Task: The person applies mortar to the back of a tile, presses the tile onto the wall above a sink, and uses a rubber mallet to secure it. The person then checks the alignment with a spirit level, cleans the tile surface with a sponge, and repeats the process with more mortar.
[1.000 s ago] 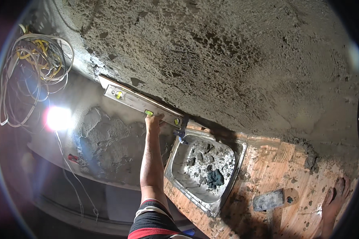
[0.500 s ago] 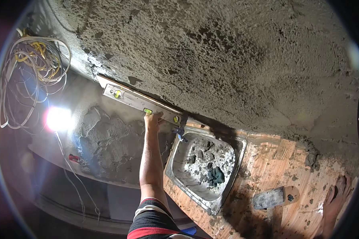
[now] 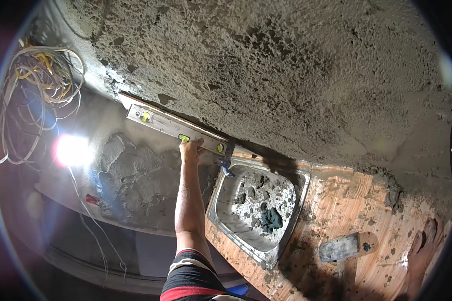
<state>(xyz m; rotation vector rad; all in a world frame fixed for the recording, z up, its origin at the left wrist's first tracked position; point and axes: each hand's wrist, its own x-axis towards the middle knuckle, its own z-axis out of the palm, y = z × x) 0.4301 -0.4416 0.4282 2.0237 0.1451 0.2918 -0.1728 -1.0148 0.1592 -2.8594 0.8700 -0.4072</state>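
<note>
My left hand (image 3: 190, 149) grips the lower edge of a silver spirit level (image 3: 163, 126) with yellow-green vials. The level lies along a thin straight strip (image 3: 160, 110) at the foot of the rough plastered wall (image 3: 286, 65). Just right of the level's end, a dark blue tap (image 3: 226, 164) stands at the corner of a metal sink (image 3: 236, 242). Mortar lumps and a dark green rag-like clump (image 3: 271, 219) lie in the basin. At the far right, my right hand (image 3: 427, 246) rests on the mortar-spotted wooden worktop (image 3: 331, 200), fingers stretched out.
A plastering float (image 3: 339, 248) lies on the worktop right of the sink. Left of my arm, mortar (image 3: 130, 170) covers a surface holding a small red object (image 3: 92, 199). A bright lamp (image 3: 73, 150) with a trailing cord shines there. Coiled cables (image 3: 42, 80) hang upper left.
The view has shifted very slightly, so the wall, cables and level sit a little farther left. Both hands keep their places on the level and the worktop.
</note>
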